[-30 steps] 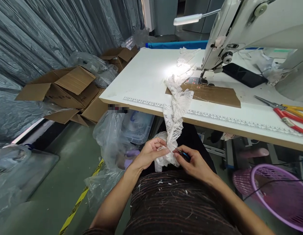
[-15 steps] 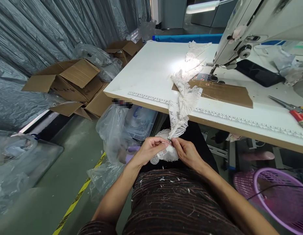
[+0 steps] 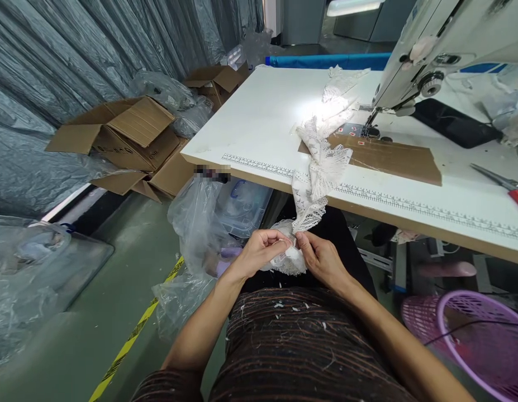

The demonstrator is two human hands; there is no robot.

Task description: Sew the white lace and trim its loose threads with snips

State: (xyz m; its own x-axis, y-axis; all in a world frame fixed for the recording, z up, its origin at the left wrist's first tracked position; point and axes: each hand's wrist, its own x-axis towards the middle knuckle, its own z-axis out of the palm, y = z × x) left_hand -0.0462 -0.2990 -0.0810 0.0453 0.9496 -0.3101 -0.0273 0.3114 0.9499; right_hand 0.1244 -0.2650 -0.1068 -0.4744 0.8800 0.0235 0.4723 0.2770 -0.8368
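A long strip of white lace [image 3: 321, 164] runs down from the sewing table over its front edge to my lap. There its lower part bunches up between my hands. My left hand [image 3: 265, 251] is closed, thumb and forefinger pinching the lace. Close to it, on the right, my right hand [image 3: 321, 257] is closed too, its thumb and forefinger pressed together beside the lace. A thin dark thing shows at those right fingertips, too small to name. Farther up, the lace lies on the tabletop under a bright lamp spot, left of the sewing machine [image 3: 430, 84].
Brown cardboard [image 3: 401, 162] lies on the white table [image 3: 259, 111] before the needle. Scissors [image 3: 499, 181] rest at the right. A purple basket [image 3: 447, 335] stands low right. Open cartons [image 3: 133, 134], plastic bags [image 3: 195, 223] and a clear bin [image 3: 242, 206] are at the left.
The view has shifted slightly, so the table and machine sit a little farther right. Both hands stay pinched at the lace, with only small finger movement.
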